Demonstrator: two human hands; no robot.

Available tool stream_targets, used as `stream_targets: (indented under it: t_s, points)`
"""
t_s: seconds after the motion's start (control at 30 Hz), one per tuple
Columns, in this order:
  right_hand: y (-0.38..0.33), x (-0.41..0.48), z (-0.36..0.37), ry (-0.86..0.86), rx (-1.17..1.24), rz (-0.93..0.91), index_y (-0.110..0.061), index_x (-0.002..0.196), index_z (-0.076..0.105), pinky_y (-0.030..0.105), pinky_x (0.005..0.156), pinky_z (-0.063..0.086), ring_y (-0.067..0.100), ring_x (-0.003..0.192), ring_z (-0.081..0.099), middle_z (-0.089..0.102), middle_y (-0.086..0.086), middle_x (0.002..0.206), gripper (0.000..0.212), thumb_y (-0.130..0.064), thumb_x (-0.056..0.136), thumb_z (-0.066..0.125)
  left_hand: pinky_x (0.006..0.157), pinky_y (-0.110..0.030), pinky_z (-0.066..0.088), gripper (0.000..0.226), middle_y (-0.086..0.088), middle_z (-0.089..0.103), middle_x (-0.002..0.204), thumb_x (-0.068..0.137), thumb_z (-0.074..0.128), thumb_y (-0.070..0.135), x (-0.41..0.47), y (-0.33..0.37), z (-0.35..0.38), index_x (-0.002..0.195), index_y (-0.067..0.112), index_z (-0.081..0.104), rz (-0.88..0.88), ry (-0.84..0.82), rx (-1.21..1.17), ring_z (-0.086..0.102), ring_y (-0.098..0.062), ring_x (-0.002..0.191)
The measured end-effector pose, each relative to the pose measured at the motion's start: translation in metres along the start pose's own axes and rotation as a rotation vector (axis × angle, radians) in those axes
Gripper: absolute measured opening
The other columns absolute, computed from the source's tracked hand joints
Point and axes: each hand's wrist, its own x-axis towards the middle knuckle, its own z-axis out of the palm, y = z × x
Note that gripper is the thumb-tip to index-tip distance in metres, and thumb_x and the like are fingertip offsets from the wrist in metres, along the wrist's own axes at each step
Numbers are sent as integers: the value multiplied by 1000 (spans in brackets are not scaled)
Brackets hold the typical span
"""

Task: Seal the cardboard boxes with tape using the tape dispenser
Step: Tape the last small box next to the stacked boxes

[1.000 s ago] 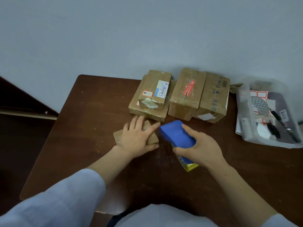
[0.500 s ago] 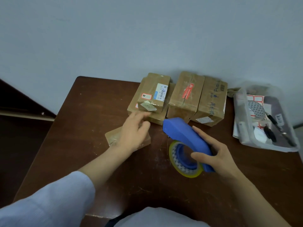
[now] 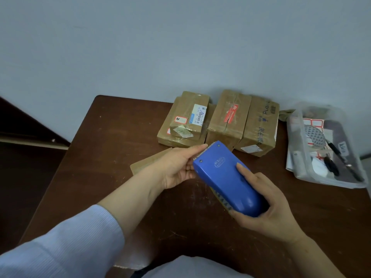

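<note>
- table (image 3: 96,157): bare brown top far left of the tape dispenser (image 3: 224,177), and its left edge is well clear, so that side has the most room to move.
- small flat box (image 3: 147,164): lies just left of the dispenser and is now uncovered, because the left hand (image 3: 176,169) has lifted off it.
- left hand: has come across to the dispenser's toothed front edge with its fingers on it; can't tell if they pinch a tape end. Probably freeing the tape to start a strip.
- tape dispenser: raised off the table and turned blue-top-up since a moment ago, with the roll edge peeking out below.
- right hand (image 3: 269,211): wraps the dispenser's rear, fingers curled round it.
- taped boxes (image 3: 228,121): packed right behind the dispenser against the wall, so it is tight there.
- plastic bin (image 3: 350,145): well right of the dispenser, near the table's right edge.
</note>
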Motion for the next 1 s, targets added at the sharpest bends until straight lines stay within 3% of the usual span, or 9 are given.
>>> stream_targets:
  t_s: [0.07, 0.2, 0.33, 0.43, 0.67, 0.77, 0.83, 0.9, 1.0]
  points:
    - [-1, 1, 1, 6, -10, -9, -33, 143, 38, 20, 74, 45, 17, 88, 54, 52, 3, 104, 88, -40, 64, 77, 69, -26, 51, 27, -2, 66, 67, 88, 61, 36, -1, 1, 1, 89, 10, 68, 4, 15, 7, 61, -10, 60]
    - [-1, 0, 1, 1, -4, 0, -32, 143, 38, 22, 74, 46, 18, 88, 54, 51, 3, 104, 88, -39, 65, 78, 65, -23, 42, 69, -2, 62, 61, 87, 40, 66, -4, 5, -3, 81, 4, 72, -50, -95, 1, 53, -9, 50]
    - [-3, 1, 0, -14, -3, 9, -32, 144, 38, 29, 74, 48, 20, 89, 55, 51, 4, 107, 89, -39, 65, 78, 65, -24, 47, 44, 0, 64, 60, 88, 52, 49, -8, 7, -3, 86, 7, 67, -102, -123, 12, 58, -8, 50]
    - [-5, 3, 1, -13, -27, -10, -30, 144, 38, 24, 75, 47, 18, 90, 55, 51, 3, 107, 89, -39, 65, 78, 67, -24, 51, 19, -1, 67, 69, 90, 59, 29, -6, 4, -3, 89, 12, 67, -88, -87, -25, 63, -9, 62]
    - [-8, 5, 1, -15, -32, 22, -31, 144, 37, 22, 76, 46, 18, 92, 55, 51, 0, 108, 90, -40, 65, 78, 84, -31, 45, 13, 1, 59, 49, 91, 57, 9, -2, 3, -5, 81, 6, 65, -5, 21, -33, 55, -4, 44]
    - [-10, 5, 3, -32, -60, 48, -34, 144, 35, 24, 75, 47, 18, 92, 55, 51, -2, 108, 91, -44, 64, 77, 89, -40, 49, 11, -16, 69, 77, 86, 64, 6, 2, 2, -10, 86, -3, 71, 63, 101, 87, 60, -19, 74]
    - [-14, 7, 4, -45, -104, 55, -37, 145, 32, 21, 74, 46, 16, 92, 54, 51, -4, 107, 92, -48, 64, 75, 70, -29, 54, 10, -15, 70, 75, 85, 65, 6, 4, 4, -14, 88, -3, 71, 89, 175, 164, 55, -22, 72]
    - [-19, 10, 8, -55, -123, 66, -41, 145, 30, 18, 74, 44, 14, 91, 53, 50, -7, 105, 92, -51, 64, 74, 40, -17, 38, 7, -3, 64, 54, 84, 68, 6, 6, 9, -20, 85, 0, 72, 135, 259, 305, 44, -10, 48]
    - [-27, 15, 15, -55, -183, 102, -49, 143, 29, 16, 70, 42, 9, 88, 52, 49, -10, 100, 89, -59, 63, 68, 37, -14, 32, 11, 6, 62, 47, 81, 71, 6, 10, 16, -28, 71, 11, 72, 222, 293, 481, 38, -3, 37]
